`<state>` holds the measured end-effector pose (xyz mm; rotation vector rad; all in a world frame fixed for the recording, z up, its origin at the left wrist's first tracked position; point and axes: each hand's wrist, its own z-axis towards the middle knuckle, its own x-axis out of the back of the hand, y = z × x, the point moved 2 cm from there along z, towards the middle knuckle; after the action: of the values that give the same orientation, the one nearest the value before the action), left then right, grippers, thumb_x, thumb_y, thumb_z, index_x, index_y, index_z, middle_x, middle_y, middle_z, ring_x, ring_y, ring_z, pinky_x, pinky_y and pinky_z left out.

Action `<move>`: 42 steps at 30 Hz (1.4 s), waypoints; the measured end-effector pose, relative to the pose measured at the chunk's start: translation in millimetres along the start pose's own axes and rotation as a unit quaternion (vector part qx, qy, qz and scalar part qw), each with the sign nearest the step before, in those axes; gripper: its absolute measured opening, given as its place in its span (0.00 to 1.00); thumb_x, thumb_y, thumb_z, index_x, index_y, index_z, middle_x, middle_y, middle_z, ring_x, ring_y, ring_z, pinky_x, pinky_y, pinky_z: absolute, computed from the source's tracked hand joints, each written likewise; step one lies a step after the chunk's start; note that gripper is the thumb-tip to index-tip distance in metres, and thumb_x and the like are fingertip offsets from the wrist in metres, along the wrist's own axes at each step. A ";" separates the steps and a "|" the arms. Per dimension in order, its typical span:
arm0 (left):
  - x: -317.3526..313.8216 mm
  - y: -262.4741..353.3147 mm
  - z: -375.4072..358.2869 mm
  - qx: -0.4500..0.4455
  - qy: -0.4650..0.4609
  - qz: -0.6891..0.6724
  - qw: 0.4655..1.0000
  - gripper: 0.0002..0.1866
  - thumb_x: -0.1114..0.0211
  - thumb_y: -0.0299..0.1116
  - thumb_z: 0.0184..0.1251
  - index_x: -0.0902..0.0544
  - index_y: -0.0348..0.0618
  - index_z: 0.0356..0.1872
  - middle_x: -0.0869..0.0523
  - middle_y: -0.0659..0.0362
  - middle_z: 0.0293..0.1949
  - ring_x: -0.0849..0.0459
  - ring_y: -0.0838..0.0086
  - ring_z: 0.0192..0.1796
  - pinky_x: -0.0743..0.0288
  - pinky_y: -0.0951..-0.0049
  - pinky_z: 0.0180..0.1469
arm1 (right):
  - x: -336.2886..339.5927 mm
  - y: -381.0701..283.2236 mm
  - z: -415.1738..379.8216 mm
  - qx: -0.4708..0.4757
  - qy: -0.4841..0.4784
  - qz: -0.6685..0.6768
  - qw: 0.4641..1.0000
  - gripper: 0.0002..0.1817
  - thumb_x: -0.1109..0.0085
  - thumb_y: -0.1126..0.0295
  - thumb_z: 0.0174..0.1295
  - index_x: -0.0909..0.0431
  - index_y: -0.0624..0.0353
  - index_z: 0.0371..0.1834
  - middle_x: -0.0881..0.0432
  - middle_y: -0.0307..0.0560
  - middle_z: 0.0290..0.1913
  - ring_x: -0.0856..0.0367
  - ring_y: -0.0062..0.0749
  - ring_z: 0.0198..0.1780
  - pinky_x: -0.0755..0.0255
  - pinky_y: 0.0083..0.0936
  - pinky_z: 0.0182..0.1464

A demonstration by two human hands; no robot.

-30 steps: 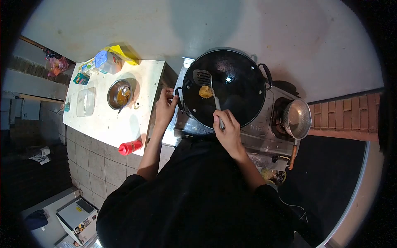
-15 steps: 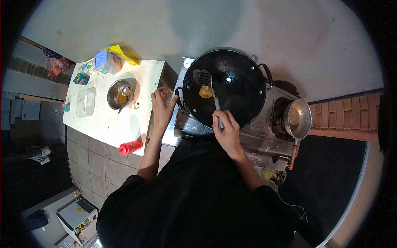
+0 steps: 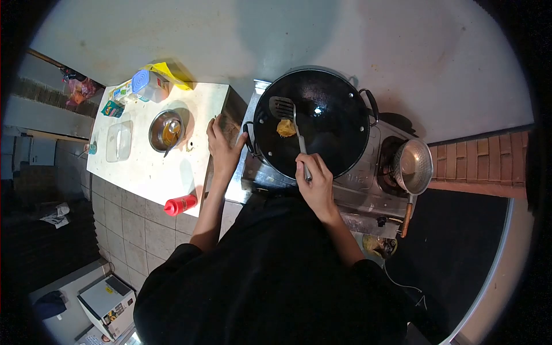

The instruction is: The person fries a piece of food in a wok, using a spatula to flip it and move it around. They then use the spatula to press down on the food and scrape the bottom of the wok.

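Observation:
My right hand is closed round the handle of a slotted spatula, whose head rests in the upper left part of a large black wok. A small golden piece of food lies in the wok, just below the slotted head and left of the shaft. My left hand holds nothing, its fingers apart, between the white table's edge and the wok's left handle. The wok stands on a metal stove.
On the white table are a metal bowl with a spoon, a clear tray, a blue-lidded container, a yellow packet and a red bottle. A long-handled pan sits on the stove's right burner.
My left hand's fingers have shifted slightly left and spread toward the table edge. The spatula, my right hand and the food look almost unmoved.

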<state>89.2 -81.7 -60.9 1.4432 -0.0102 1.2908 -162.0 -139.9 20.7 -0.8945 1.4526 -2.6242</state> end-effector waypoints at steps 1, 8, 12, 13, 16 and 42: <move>-0.1 0.1 -0.3 0.000 -0.001 -0.002 1.000 0.47 0.21 0.44 0.61 0.36 0.41 0.77 0.36 0.39 0.74 0.33 0.41 0.75 0.38 0.46 0.75 | 0.2 -0.3 0.2 -0.001 0.002 -0.002 1.000 0.05 0.39 0.80 0.69 0.21 0.64 0.46 0.20 0.52 0.38 0.18 0.46 0.36 0.24 0.35 0.39; 1.8 3.6 0.4 0.018 -0.013 -0.003 1.000 0.47 0.21 0.44 0.62 0.38 0.45 0.78 0.40 0.38 0.75 0.35 0.39 0.76 0.38 0.44 0.75 | -1.4 1.1 -2.1 0.006 -0.004 0.001 1.000 0.05 0.39 0.80 0.68 0.21 0.64 0.45 0.20 0.52 0.38 0.17 0.46 0.36 0.23 0.35 0.39; -0.1 0.5 -0.4 0.021 -0.014 -0.002 1.000 0.47 0.22 0.44 0.62 0.38 0.44 0.78 0.40 0.38 0.76 0.35 0.38 0.76 0.37 0.43 0.75 | -1.3 1.6 -2.9 0.007 -0.016 -0.013 1.000 0.09 0.37 0.80 0.67 0.21 0.63 0.48 0.19 0.53 0.38 0.15 0.48 0.39 0.22 0.38 0.41; -0.3 -0.2 -0.5 0.018 -0.014 -0.004 1.000 0.47 0.22 0.44 0.62 0.38 0.44 0.78 0.41 0.37 0.76 0.34 0.38 0.76 0.37 0.43 0.75 | -1.1 0.8 -2.6 0.005 -0.017 -0.012 1.000 0.09 0.37 0.80 0.67 0.21 0.63 0.48 0.19 0.53 0.38 0.16 0.48 0.39 0.22 0.38 0.41; 0.7 0.9 -0.2 0.018 -0.018 -0.010 1.000 0.46 0.22 0.44 0.63 0.38 0.44 0.78 0.41 0.38 0.76 0.34 0.38 0.76 0.36 0.43 0.74 | -2.3 2.3 -3.6 0.008 -0.015 -0.008 1.000 0.08 0.37 0.80 0.67 0.21 0.62 0.48 0.19 0.52 0.38 0.16 0.48 0.39 0.22 0.38 0.42; -0.5 -2.0 0.6 0.025 -0.031 -0.004 0.999 0.44 0.23 0.46 0.64 0.36 0.47 0.77 0.39 0.39 0.75 0.32 0.38 0.74 0.35 0.41 0.73 | -0.4 3.6 -4.7 -0.001 -0.016 -0.003 1.000 0.09 0.37 0.80 0.66 0.21 0.61 0.48 0.19 0.54 0.38 0.16 0.49 0.39 0.22 0.38 0.41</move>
<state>90.6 -81.7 -62.5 1.5249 -0.0136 1.2464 -164.9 -138.1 15.8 -0.9370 1.4468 -2.6008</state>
